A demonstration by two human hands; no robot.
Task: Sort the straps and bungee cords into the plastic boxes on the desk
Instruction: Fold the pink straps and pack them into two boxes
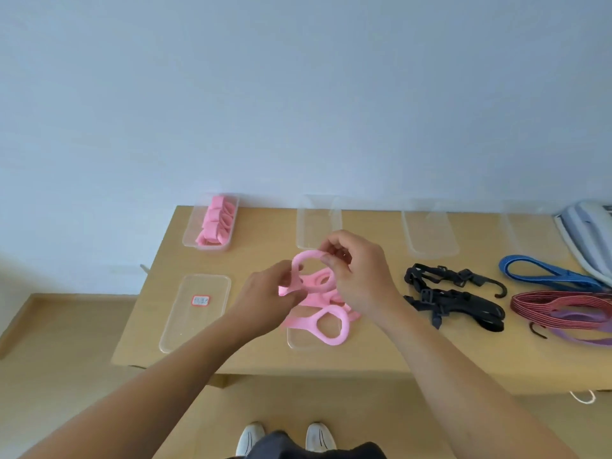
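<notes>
Pink strap (306, 258), foam-like, flat and soft-edged, bent into a round loop and held up just above the worktop (258, 359). Pinched at the top of the loop between thumb and curled fingers of the right hand (359, 276); gripped at the lower, overlapping end by the left hand (265, 298), fingers closed round it.

Directly beneath both hands, a loose heap of pink straps (329, 321), each curled into an oval ring, lying in and over a shallow clear plastic box (290, 341), near rim visible below the heap.

Well beyond the left hand, at the back edge by the wall, a filled clear box (187, 238), long and narrow, packed with folded pink bands. On the outer side of the left hand, a flat transparent tray (185, 329), rectangular with rounded corners, bearing a small red-framed label (201, 300); lid or box, cannot tell.

Behind the right hand, along the wall, a row of clear boxes (430, 235), thin-walled and glossy.

Outward from the right hand, a tangle of black webbing straps (453, 294) with buckles and curved hooks. Further out still, a blue bungee cord (546, 271) laid in a long woven loop, a red striped cord (556, 304) coiled, and a smooth purple band (579, 339) partly under it.

Matte, pale wood-grain surface under everything.
</notes>
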